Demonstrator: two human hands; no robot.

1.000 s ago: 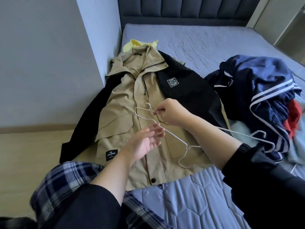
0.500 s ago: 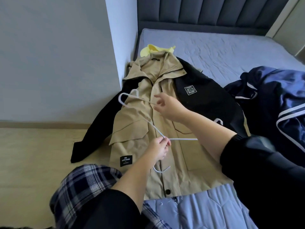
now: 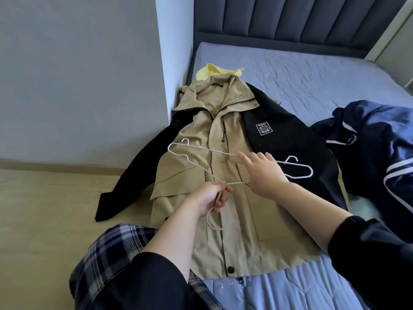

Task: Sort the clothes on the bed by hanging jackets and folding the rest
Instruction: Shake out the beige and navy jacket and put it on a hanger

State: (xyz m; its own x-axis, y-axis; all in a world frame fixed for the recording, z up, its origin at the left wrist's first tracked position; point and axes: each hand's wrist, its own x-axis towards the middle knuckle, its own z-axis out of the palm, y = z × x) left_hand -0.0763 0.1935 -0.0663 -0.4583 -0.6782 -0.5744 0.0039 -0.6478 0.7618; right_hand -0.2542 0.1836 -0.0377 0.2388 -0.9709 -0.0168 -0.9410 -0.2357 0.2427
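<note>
A beige and black jacket (image 3: 223, 220) lies flat on the bed (image 3: 301, 72), front up, collar toward the headboard. One black sleeve hangs off the bed's left edge to the floor. Above its chest I hold a white wire hanger (image 3: 201, 149), hook pointing toward me. My left hand (image 3: 212, 196) grips the hanger's neck just above the hook. My right hand (image 3: 261, 173) lies over the hanger's middle, fingers spread forward and fingertips pinching its long bar. The hanger's right end sticks out past that hand, over the black panel.
A navy jacket with white stripes (image 3: 368, 142) is heaped on the bed at right. A yellow garment (image 3: 212, 71) peeks out behind the beige collar. A wall corner (image 3: 174, 52) stands at the bed's left edge, with wooden floor (image 3: 44, 209) beside it. My plaid-clad leg (image 3: 111, 253) is at bottom left.
My left hand, open a second ago, has closed on the hanger's neck. The hanger has swung level across the jacket's chest, and my right hand has slid along it.
</note>
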